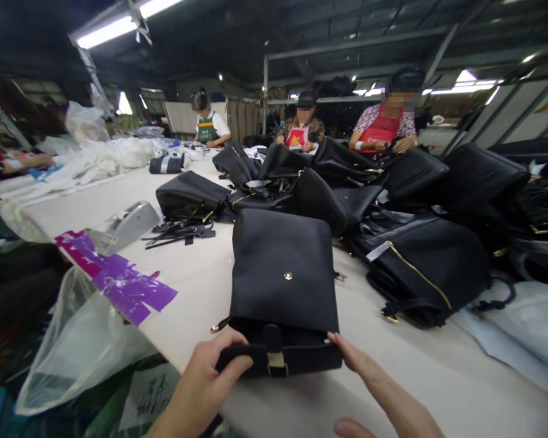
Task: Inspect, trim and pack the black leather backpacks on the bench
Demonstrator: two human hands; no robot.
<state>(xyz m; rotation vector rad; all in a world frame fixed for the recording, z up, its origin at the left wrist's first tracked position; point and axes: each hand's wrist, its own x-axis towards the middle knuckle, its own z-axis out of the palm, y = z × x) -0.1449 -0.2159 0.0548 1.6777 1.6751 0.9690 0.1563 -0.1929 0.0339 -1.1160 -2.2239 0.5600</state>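
Observation:
A black bag (281, 261) lies in front of me on the table, a small gold stud on its upper face. Its flap (313, 358), with a strap and gold buckle (276, 360), is at the end nearest me. My left hand (210, 371) pinches the flap's left corner between thumb and fingers. With its fingers stretched out, my right hand (369, 377) touches the bag's right near corner, thumb apart. A gold clasp (220, 326) pokes out at the bag's left side, and another clasp (340, 275) at its right.
Several black bags (420, 261) are heaped behind and right. Loose black straps (182, 231) and a grey tape dispenser (132, 225) lie left on the white table (196, 274). Purple tape (119, 280) covers the left edge, where a plastic bag (86, 340) hangs. Several co-workers (383, 125) sit beyond.

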